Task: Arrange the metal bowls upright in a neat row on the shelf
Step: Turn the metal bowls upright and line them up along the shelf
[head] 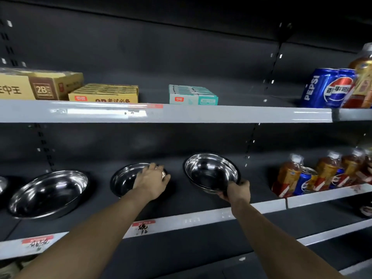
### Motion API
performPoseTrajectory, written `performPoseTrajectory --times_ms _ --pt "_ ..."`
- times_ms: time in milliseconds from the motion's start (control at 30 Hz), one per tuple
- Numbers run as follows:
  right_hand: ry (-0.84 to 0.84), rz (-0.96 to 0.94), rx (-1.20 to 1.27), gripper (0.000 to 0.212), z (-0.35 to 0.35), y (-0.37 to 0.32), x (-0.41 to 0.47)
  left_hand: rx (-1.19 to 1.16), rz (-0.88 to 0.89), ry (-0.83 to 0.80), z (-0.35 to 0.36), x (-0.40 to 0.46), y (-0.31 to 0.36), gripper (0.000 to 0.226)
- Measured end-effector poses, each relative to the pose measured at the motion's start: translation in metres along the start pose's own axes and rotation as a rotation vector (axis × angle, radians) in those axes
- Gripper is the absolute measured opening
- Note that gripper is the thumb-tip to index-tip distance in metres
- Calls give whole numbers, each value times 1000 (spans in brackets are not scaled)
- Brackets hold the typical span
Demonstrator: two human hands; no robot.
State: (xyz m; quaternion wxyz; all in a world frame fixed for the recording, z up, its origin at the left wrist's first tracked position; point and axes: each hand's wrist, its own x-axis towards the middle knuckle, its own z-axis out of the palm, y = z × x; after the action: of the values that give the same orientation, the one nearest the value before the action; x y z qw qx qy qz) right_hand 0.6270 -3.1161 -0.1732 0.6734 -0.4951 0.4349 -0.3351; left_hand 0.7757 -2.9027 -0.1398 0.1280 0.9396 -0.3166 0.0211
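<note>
On the lower shelf [201, 218], a large steel bowl [48, 193] leans at left. The left hand [152, 181] grips the middle bowl's [125, 181] rim; the right hand [237, 190] pinches the right bowl [211, 173], tilted, mid-placement. Next, I judge, both need standing level, evenly spaced.

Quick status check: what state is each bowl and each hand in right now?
Left bowl: propped on edge against the back wall, untouched.
Middle bowl: tilted, opening forward, left hand on its rim.
Right bowl: tilted, held at its lower rim.
Left hand: on the middle bowl's rim.
Right hand: gripping the right bowl.
Far-left bowl: mostly out of frame.
</note>
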Motion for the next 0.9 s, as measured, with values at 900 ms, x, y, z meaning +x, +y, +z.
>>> performPoseTrajectory --times_ms 900 --pt "-368 -62 -313 39 175 77 -82 -49 -280 -56 -22 -78 -165 48"
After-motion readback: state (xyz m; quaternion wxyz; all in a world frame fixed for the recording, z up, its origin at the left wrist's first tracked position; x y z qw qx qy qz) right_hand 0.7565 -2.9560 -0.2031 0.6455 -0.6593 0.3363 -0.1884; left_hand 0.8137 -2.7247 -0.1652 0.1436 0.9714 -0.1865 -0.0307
